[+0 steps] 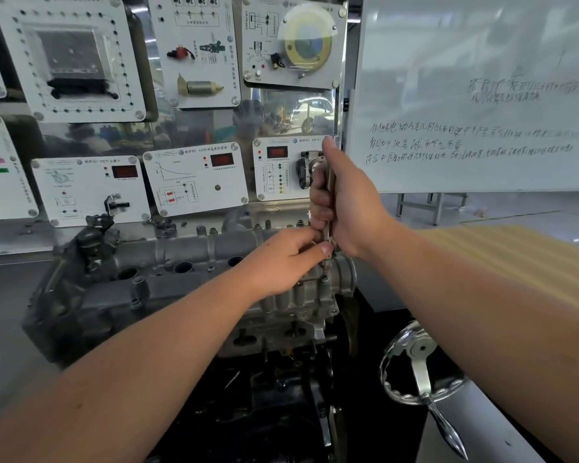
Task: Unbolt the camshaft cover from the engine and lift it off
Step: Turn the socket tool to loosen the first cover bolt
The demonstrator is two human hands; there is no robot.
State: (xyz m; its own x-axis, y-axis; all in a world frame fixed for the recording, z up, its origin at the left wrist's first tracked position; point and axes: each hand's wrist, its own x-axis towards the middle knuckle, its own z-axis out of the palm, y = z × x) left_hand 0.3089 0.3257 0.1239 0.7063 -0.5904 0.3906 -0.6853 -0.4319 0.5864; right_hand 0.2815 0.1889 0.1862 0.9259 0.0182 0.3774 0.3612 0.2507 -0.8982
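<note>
— What are the hands doing?
— The right hand (343,208) has a closed grip round an upright metal wrench (330,182); the left hand (281,262) pinches its lower end at a bolt (325,278).
— And the camshaft cover (194,259)?
— Directly beneath both hands and stretching left, still atop the engine (268,329). A handwheel (415,362) sits near right, a whiteboard (482,95) far right.

Bkgd: wall of white sensor demo panels (194,182) w/ red displays. Whiteboard (475,95) at right, handwritten notes. Grey floor (515,212) behind.
</note>
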